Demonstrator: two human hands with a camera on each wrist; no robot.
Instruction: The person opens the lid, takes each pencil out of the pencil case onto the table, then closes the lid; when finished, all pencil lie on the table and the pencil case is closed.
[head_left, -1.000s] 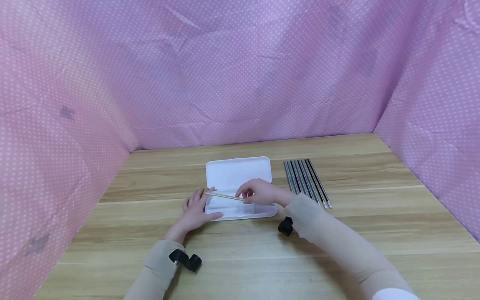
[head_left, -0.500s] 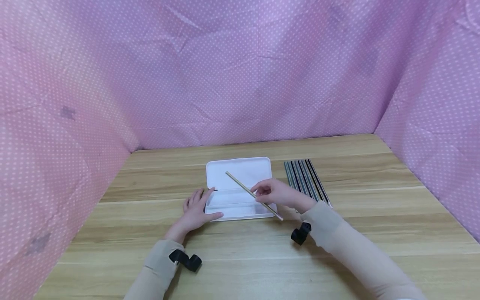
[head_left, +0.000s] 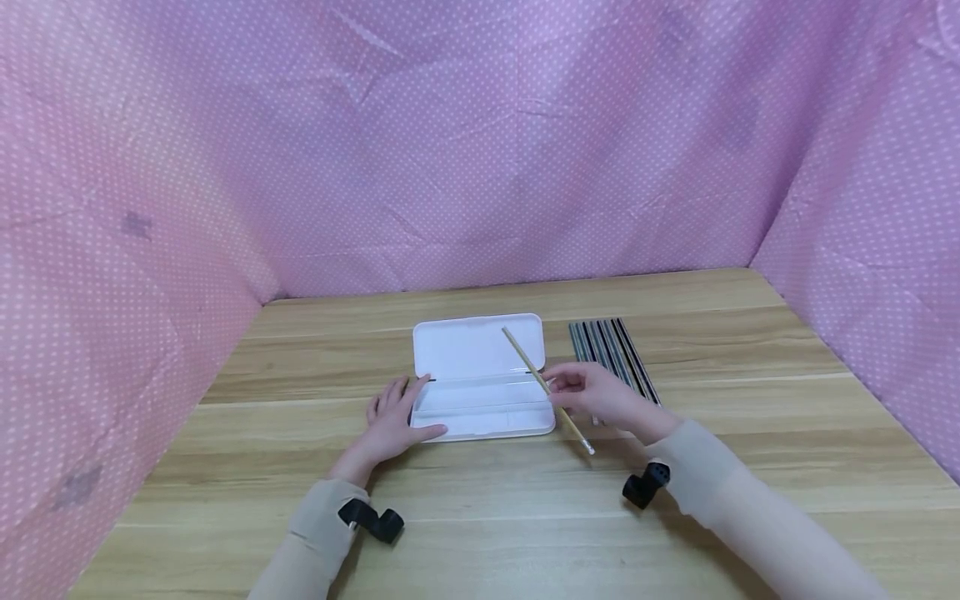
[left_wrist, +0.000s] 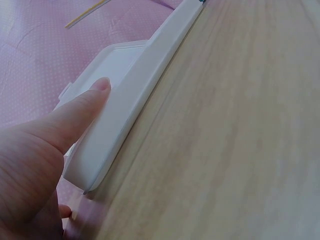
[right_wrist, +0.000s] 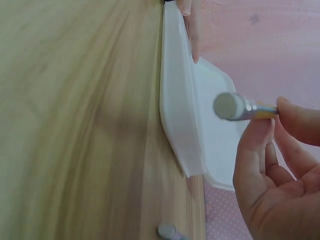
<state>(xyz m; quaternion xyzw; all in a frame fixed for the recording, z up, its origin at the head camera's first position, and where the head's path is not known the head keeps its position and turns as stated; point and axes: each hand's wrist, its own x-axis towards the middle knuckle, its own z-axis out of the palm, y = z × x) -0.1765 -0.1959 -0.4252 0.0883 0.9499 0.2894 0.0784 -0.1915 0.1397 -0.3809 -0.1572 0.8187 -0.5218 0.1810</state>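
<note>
A white pencil case (head_left: 480, 350) lies on the table with its lid swung back, showing two long compartments. My left hand (head_left: 386, 429) rests on its left end, fingers spread. In the left wrist view the thumb lies straight over the front wall of the case (left_wrist: 120, 107). My right hand (head_left: 607, 404) pinches a yellow pencil (head_left: 527, 357) between thumb and fingertips, over the right end of the case. The pencil slants, its tip toward the lid and its eraser end toward me. Close up in the right wrist view is the white eraser (right_wrist: 229, 106) with its metal band.
A row of several dark and grey-blue pencils (head_left: 611, 350) lies right of the case, partly behind my right hand. One eraser end (right_wrist: 167, 231) shows low in the right wrist view. The wooden table (head_left: 480, 517) ends at a pink dotted curtain (head_left: 480, 150).
My right hand has moved right, from over the compartments to the case's right end. The pencil has swung from nearly level to a steep slant. My left hand has stayed put.
</note>
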